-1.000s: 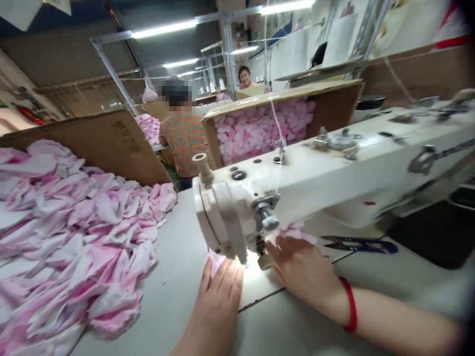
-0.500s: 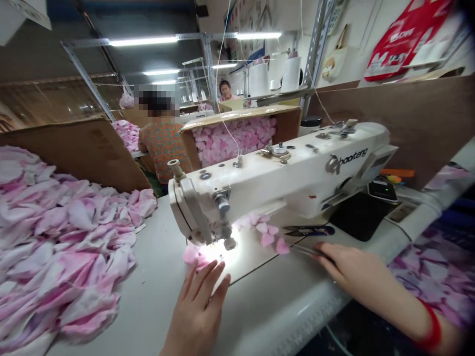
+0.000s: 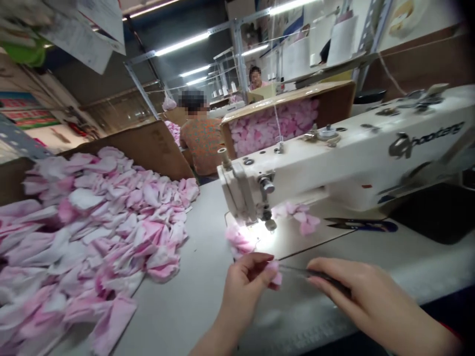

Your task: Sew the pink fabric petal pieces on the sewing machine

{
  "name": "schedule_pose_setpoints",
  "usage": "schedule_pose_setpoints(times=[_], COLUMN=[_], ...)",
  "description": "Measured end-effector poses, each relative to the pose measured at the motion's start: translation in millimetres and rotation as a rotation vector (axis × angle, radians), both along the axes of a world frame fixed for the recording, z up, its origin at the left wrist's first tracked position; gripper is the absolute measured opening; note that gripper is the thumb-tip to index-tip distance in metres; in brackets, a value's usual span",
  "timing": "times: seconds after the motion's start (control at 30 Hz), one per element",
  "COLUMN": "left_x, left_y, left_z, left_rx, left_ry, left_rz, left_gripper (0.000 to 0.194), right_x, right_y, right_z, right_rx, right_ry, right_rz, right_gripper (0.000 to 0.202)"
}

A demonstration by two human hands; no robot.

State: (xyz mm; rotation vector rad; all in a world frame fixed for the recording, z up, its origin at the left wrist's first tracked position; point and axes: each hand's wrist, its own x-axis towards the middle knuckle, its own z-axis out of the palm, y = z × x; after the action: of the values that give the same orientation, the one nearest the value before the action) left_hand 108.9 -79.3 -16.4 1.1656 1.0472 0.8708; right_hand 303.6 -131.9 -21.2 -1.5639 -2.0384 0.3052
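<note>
My left hand (image 3: 241,282) pinches a small pink fabric piece (image 3: 275,276) between thumb and fingers, just in front of the lit needle area. In my right hand (image 3: 359,291) is a pair of tweezers (image 3: 332,281), gripped near the back, with tips reaching the pink piece. Beyond both hands stands a white sewing machine (image 3: 308,175). Pink fabric (image 3: 239,240) lies left of its needle, under the bright lamp. Several small pink pieces (image 3: 307,222) rest on the bed behind the needle. Dark-handled thread snips (image 3: 365,225) lie on the table to the right.
A large heap of pink and white fabric pieces (image 3: 107,222) covers the table's left side, backed by a cardboard sheet (image 3: 148,143). Behind the machine is a cardboard box (image 3: 336,101) of pink pieces. A person (image 3: 200,138) sits beyond with their back to me; another is farther off.
My left hand has gone from lying spread by the needle to pinching a pink piece. The tweezers have come left to it, and the nearest piece is gone from the bed. The view has swung left.
</note>
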Motion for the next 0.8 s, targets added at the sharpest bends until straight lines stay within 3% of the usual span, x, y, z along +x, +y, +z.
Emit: schedule_pose_setpoints(times=[0.13,0.33,0.4,0.53,0.6,0.7,0.8], left_x=[-16.9,-28.2,-33.8,-45.6,-47.5,-45.8,-43.8], left_y=[-3.5,-10.3,-3.0,34.2,55.5,75.8,80.3], left_z=[2.4,-3.2,-4.5,-3.0,-2.6,-4.5,-9.6], left_rx=[-0.024,0.060,0.271,1.162,1.448,1.500,1.353], left_ry=[-0.074,0.038,0.226,0.745,0.924,1.077,1.161], left_rz=[0.163,0.167,0.085,-0.174,-0.345,-0.548,-0.585], left_gripper=[0.039,0.031,0.024,0.015,0.019,0.018,0.022], right_x=[-15.4,-36.4,-33.4,-13.0,-4.0,0.1,-3.3], right_y=[12.4,18.6,24.8,61.9,88.7,124.4,143.5], right_z=[-5.5,-11.4,-14.2,-11.5,-3.6,10.1,16.1], right_rx=[-0.033,-0.162,-0.148,-0.058,-0.116,-0.268,-0.451], right_ry=[0.109,0.219,0.182,-0.070,-0.230,-0.227,-0.093], right_rz=[0.026,0.134,0.134,0.015,0.001,0.081,0.132], right_gripper=[0.024,0.024,0.026,0.026,0.024,0.020,0.019])
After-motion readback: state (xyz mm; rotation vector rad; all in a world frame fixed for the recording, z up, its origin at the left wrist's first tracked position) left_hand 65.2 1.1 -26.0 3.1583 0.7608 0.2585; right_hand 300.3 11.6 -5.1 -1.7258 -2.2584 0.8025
